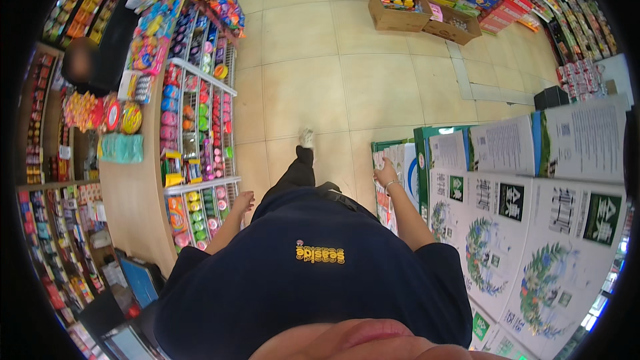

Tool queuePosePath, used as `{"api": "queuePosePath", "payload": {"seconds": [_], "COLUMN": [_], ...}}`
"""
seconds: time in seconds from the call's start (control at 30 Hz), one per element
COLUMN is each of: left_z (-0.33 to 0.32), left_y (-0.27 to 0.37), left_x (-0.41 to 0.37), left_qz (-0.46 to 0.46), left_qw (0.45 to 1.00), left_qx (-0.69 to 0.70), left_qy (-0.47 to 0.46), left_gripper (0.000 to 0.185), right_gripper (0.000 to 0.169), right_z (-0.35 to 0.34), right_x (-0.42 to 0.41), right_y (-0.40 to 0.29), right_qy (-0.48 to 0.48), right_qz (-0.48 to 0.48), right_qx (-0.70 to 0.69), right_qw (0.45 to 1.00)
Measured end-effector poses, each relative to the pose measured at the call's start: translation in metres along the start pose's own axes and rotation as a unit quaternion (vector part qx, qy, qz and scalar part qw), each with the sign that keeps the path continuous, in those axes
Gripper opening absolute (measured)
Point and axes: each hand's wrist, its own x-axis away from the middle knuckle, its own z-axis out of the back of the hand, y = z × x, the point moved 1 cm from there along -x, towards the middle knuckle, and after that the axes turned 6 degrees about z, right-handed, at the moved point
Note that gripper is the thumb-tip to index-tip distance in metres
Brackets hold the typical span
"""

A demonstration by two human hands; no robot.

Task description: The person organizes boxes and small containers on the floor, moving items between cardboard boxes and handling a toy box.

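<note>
My left hand (243,202) hangs beside the wire candy rack (200,187), with nothing in it and its fingers loosely apart. Small tubs and packs of sweets (197,215) fill the rack compartments near it. On the other side, my right hand (386,175) is over or beside a low row of packaged cartons (395,152). It holds nothing, its thumb stands away from the fingers, and a bracelet circles the wrist. Whether it touches the cartons is unclear. One shoe (306,137) shows ahead on the tiled floor (310,90).
White printed milk cartons (500,220) are stacked high along my right. To my left runs a wooden counter (125,195), with a person (82,62) behind it. Cardboard boxes (400,17) of goods stand on the floor ahead right. Stocked shelves (575,10) line the far right.
</note>
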Motion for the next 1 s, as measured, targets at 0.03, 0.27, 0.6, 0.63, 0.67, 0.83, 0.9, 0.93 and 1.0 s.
{"api": "queuePosePath", "payload": {"seconds": [0.03, 0.27, 0.6, 0.63, 0.67, 0.83, 0.9, 0.93, 1.0], "left_z": [-0.006, -0.036, -0.131, -0.136, -0.143, -0.167, -0.173, -0.17, -0.162], "left_y": [0.025, 0.186, 0.517, 0.539, 0.555, 0.556, 0.53, 0.514, 0.49], "left_x": [-0.014, -0.144, -0.162, -0.16, -0.157, -0.178, -0.194, -0.198, -0.209], "left_qz": [0.018, -0.106, -0.126, -0.132, -0.138, -0.062, -0.028, -0.012, -0.029], "left_qw": [1.0, 0.959, 0.986, 0.986, 0.987, 0.996, 0.997, 0.997, 0.974], "left_qx": [-0.013, -0.206, -0.093, -0.08, -0.066, -0.063, -0.07, -0.072, -0.218], "left_qy": [0.0, -0.161, -0.064, -0.059, -0.055, -0.032, -0.021, -0.012, -0.048], "left_gripper": [0.038, 0.027, 0.041, 0.04, 0.04, 0.041, 0.038, 0.036, 0.026], "right_gripper": [0.068, 0.065, 0.064, 0.063, 0.064, 0.063, 0.063, 0.062, 0.062], "right_z": [0.005, 0.031, 0.114, 0.12, 0.129, 0.172, 0.189, 0.2, 0.221], "right_x": [-0.008, -0.101, -0.255, -0.268, -0.277, -0.327, -0.359, -0.375, -0.412], "right_y": [0.0, -0.043, -0.046, -0.051, -0.053, -0.047, -0.036, -0.04, -0.031], "right_qy": [-0.016, -0.027, 0.099, 0.097, 0.085, 0.015, 0.001, -0.027, -0.06], "right_qz": [-0.032, -0.065, -0.033, -0.036, -0.053, -0.084, -0.07, -0.075, -0.077], "right_qx": [-0.038, -0.03, 0.068, 0.063, 0.07, 0.102, 0.139, 0.137, 0.113], "right_qw": [0.999, 0.997, 0.992, 0.993, 0.993, 0.991, 0.988, 0.987, 0.989]}}
